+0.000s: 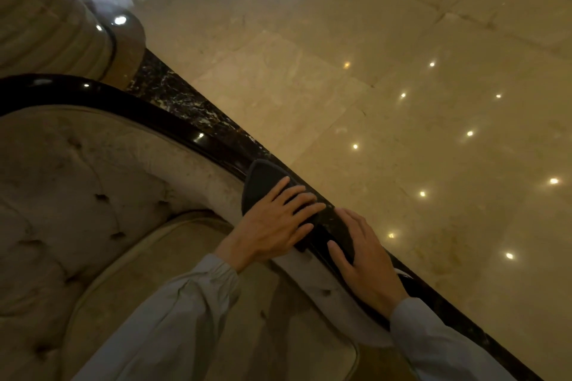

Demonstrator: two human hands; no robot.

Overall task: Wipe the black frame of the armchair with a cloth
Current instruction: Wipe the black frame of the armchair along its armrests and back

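Observation:
The armchair's glossy black frame (123, 99) curves from the upper left down to the lower right, around beige tufted upholstery (93, 179). A dark cloth (263, 179) is draped over the frame's top rail. My left hand (278, 219) lies flat on the cloth with its fingers spread, pressing it onto the rail. Just below it along the rail, my right hand (365, 260) rests on the frame. Its fingers curl over the far edge, and the cloth's dark lower end sits between thumb and fingers. Both sleeves are light blue.
Beside the chair runs a dark veined marble strip (185, 102), then a polished beige marble floor (402, 71) with reflected ceiling lights. A second pale upholstered seat (40, 18) stands at the upper left. The beige seat cushion (185, 257) lies below my arms.

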